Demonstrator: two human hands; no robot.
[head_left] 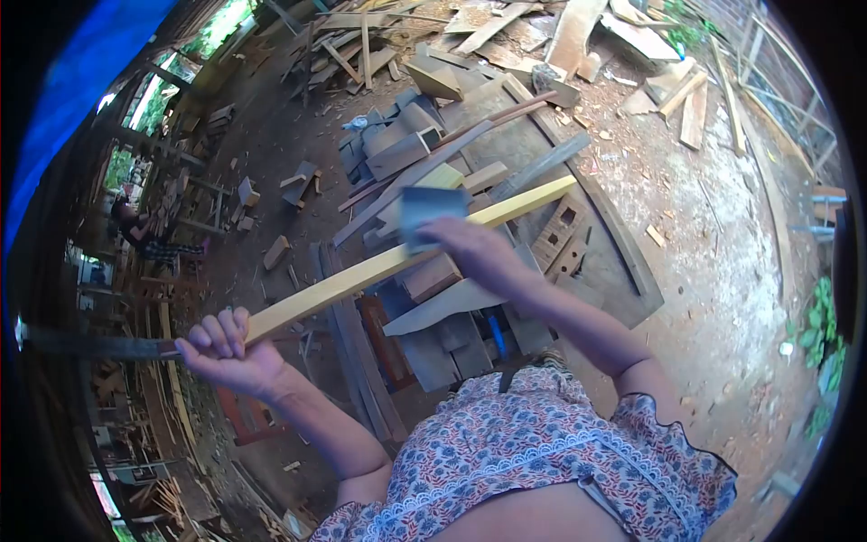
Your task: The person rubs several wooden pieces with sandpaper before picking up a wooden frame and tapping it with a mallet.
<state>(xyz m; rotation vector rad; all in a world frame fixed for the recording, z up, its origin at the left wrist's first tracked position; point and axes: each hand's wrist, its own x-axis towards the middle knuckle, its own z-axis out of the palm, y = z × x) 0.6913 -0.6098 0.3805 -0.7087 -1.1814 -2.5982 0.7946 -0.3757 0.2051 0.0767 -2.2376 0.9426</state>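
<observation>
A long pale yellow wooden stick [361,274] runs from lower left to upper right across the middle of the head view. My left hand [221,350] grips its near end, fingers curled around it. My right hand [470,253] presses a grey sheet of sandpaper [424,214] against the stick about halfway along. The stick's far end [560,185] points out over a heap of grey boards.
Grey weathered planks and blocks [433,172] are piled on the dirt ground below the stick. More scrap timber [506,36] lies at the top. A seated person [135,230] is at far left among wooden racks. Bare earth [722,262] lies to the right.
</observation>
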